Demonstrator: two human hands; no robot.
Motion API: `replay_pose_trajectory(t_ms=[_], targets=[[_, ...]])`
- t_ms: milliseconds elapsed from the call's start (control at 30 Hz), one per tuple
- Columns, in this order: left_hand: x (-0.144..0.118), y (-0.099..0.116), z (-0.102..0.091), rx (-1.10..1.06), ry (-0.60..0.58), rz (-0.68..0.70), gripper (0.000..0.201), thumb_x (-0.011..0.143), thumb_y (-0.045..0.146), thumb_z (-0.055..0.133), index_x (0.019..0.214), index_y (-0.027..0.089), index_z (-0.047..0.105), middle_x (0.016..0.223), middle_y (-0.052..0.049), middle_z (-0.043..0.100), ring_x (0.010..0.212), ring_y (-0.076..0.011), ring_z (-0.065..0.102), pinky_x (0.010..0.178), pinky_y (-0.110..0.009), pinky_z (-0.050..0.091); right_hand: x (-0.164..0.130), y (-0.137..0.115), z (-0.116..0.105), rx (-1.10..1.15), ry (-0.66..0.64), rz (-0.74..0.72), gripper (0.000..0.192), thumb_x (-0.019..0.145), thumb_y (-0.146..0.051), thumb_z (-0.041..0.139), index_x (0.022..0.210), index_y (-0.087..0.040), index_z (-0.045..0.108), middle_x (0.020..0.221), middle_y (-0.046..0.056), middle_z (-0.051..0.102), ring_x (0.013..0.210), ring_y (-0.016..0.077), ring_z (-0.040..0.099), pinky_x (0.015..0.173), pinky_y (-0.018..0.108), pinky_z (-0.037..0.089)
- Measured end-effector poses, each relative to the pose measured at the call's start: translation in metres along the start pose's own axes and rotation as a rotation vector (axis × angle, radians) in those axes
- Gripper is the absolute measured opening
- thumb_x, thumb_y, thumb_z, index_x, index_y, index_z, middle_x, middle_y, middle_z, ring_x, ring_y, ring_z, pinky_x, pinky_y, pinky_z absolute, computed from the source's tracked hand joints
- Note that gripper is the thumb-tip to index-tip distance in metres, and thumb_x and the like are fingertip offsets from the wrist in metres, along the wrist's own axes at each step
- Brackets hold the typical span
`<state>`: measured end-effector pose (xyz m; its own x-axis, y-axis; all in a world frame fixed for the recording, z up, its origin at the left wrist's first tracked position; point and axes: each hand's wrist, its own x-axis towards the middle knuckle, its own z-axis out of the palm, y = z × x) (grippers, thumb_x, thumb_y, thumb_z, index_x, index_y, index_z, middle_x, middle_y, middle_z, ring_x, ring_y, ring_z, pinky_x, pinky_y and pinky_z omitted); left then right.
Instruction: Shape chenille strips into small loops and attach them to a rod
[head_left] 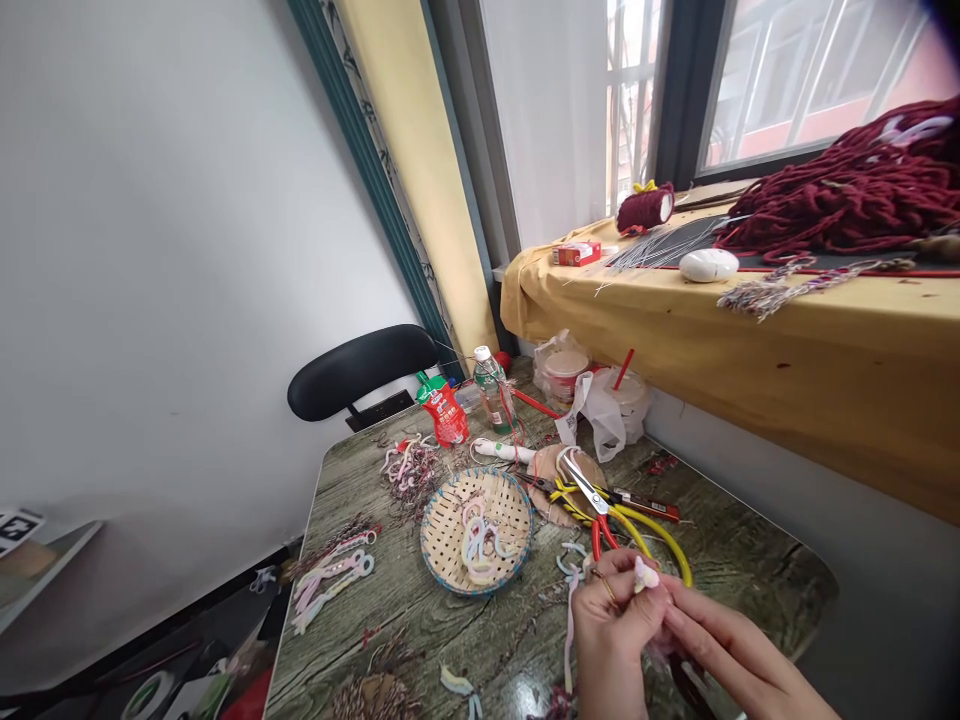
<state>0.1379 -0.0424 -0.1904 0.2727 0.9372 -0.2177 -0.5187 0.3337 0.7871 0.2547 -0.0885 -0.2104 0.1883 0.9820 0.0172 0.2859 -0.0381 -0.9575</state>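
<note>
Both hands pinch a small pale fuzzy piece above the table's near edge.

Left hand (611,625) and right hand (724,650) meet fingertip to fingertip, pressed on the fuzzy piece (645,575); a pale strip (570,625) hangs just beside the left hand. On the table (735,560): yellow-handled scissors (600,505) near, woven basket (476,530) further left.

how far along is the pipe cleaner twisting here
Done, it seems: looped pastel pieces lie in the woven basket, and more sit in a row at the table's left edge. In hand: left hand and right hand pinch a small pale fuzzy piece together. Left: loose strands by the red pouch and scraps along the near edge look unworked; how many remain is unclear.
</note>
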Motion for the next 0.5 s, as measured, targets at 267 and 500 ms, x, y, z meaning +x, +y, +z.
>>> replay_pose_trajectory(t_ms=[267, 500], targets=[[-0.001, -0.001, -0.005, -0.176, -0.008, -0.102, 0.02, 0.059, 0.032, 0.078, 0.066, 0.013, 0.076, 0.066, -0.009, 0.068, 0.052, -0.0084, 0.048, 0.049, -0.019, 0.034, 0.01, -0.026, 0.013, -0.065, -0.063, -0.261, 0.026, 0.084, -0.038, 0.052, 0.095, -0.027, 0.073, 0.098, 0.005, 0.073, 0.083, 0.0235, 0.069, 0.068, 0.024, 0.056], [0.0, 0.009, -0.003, -0.224, 0.015, -0.068, 0.016, 0.058, 0.028, 0.079, 0.062, 0.014, 0.075, 0.067, -0.012, 0.072, 0.07, -0.0215, 0.065, 0.066, -0.029, 0.047, 0.009, -0.028, 0.014, -0.056, -0.049, -0.264, 0.035, 0.082, -0.051, 0.051, 0.09, -0.027, 0.075, 0.094, 0.006, 0.074, 0.084, 0.0259, 0.068, 0.076, 0.029, 0.055]])
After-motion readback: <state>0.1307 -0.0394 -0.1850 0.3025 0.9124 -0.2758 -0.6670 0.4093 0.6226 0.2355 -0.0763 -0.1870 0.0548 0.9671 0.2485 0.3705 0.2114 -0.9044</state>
